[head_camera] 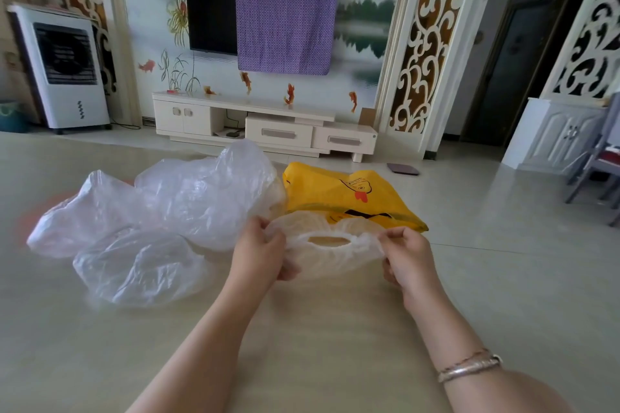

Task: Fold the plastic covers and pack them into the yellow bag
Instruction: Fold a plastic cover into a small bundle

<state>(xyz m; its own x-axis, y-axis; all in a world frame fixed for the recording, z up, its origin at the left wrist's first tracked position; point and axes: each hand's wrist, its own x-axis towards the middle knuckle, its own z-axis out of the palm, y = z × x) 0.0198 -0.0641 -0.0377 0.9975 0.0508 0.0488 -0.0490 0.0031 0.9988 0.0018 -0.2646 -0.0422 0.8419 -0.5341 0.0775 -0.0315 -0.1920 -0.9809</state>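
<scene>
Both hands (260, 246) (404, 253) stretch 1 plastic cover (330, 258) left-to-right.

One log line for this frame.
stage: folding | left hand, right hand: pinch plastic cover | yellow bag: behind | covers loose

We see both hands pinching one clear plastic cover (330, 253) by its gathered rim: left hand (260, 253) on the left edge, right hand (407, 255) on the right, cover stretched between them over the bench (335, 329). Yellow bag (349, 198) lies flat just behind it. Loose pile of clear covers (161, 214) sits to the left. Bracelets (469, 367) on right wrist.
</scene>
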